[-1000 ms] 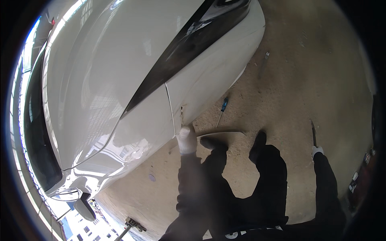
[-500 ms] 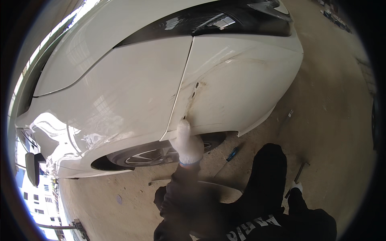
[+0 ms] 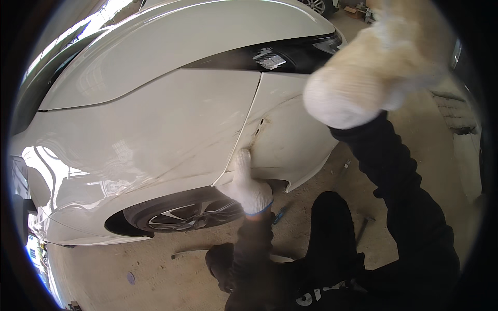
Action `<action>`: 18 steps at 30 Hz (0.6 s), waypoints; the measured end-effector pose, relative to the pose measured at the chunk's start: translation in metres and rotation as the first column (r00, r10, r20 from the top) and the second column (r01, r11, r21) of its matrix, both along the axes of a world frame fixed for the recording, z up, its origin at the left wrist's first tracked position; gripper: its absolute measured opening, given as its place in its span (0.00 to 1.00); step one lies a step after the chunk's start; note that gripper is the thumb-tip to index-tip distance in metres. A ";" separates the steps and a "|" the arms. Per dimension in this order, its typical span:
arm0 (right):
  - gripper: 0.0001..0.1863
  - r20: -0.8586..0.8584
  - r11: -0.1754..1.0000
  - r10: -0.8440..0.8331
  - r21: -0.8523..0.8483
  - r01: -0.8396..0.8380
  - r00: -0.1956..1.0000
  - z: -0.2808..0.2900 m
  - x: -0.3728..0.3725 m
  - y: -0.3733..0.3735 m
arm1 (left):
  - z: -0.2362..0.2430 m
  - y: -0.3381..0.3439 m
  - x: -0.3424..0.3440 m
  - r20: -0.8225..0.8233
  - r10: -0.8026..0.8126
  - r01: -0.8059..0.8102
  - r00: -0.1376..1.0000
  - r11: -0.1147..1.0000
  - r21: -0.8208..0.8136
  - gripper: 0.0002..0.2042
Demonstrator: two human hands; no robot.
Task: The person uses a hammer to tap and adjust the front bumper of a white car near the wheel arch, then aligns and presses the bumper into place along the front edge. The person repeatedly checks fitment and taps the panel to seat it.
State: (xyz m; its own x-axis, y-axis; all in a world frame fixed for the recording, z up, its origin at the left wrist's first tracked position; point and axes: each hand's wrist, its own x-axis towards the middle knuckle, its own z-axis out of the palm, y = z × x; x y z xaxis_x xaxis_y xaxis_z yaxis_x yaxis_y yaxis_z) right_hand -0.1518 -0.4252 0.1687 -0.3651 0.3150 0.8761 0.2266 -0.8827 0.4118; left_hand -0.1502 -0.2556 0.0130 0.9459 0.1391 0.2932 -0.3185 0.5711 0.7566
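Bumper: white corner panel, sitting near the middle of the view, its lower edge curving over the wheel arch, brownish scuffs crossing its face
Slots: two small dark holes, showing in the bumper just above the left thumb
Left hand: white glove with a blue cuff edge, touching the bumper's lower corner beside the seam; thumb lying upward along the outer face; how far the other fingers are opening or gripping, cannot tell
Seam: narrow gap, dividing bumper from fender
Fender: white, spreading left of the seam, bearing faint scratches
Wheel: multi-spoke, sitting in the arch below the fender
Headlight: dark lens, reaching along the panels' upper edge
Right hand: white glove, hovering close to the camera, blurring; finger opening and any hold, cannot tell
Blue handle: tool part, lying on the ground near the left cuff
Hammer: resting right of the person's knee
Curved strip: pale, lying below the wheel, passing partly behind the left forearm
Cardboard box: standing far off, at upper right
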 end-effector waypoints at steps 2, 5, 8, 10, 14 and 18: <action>0.23 -0.409 0.964 -0.241 0.000 0.265 0.880 -0.011 0.016 -0.011 | 0.011 -0.020 -0.020 -0.069 -0.091 0.083 0.993 0.990 -0.110 0.18; 0.28 -0.220 0.979 -0.180 0.058 0.197 0.959 0.001 0.030 -0.022 | 0.008 -0.018 -0.017 -0.064 -0.136 0.131 0.989 0.988 -0.082 0.21; 0.30 -0.332 0.977 -0.160 0.082 0.198 0.930 -0.002 0.034 -0.008 | 0.011 -0.005 -0.012 0.112 0.045 -0.060 0.993 0.989 0.134 0.18; 0.29 -0.382 0.976 -0.080 0.159 0.150 0.921 -0.004 0.034 -0.006 | 0.019 -0.010 -0.007 -0.063 -0.051 0.041 0.997 0.989 -0.141 0.16; 0.20 -0.531 0.930 0.191 0.367 0.021 0.826 0.002 -0.014 -0.030 | 0.013 -0.018 -0.006 0.029 0.007 -0.005 1.000 0.998 -0.056 0.18; 0.25 -0.224 0.673 0.686 0.557 -0.487 0.692 0.033 -0.032 -0.022 | 0.005 -0.011 -0.010 0.070 0.060 -0.066 0.996 0.993 0.099 0.19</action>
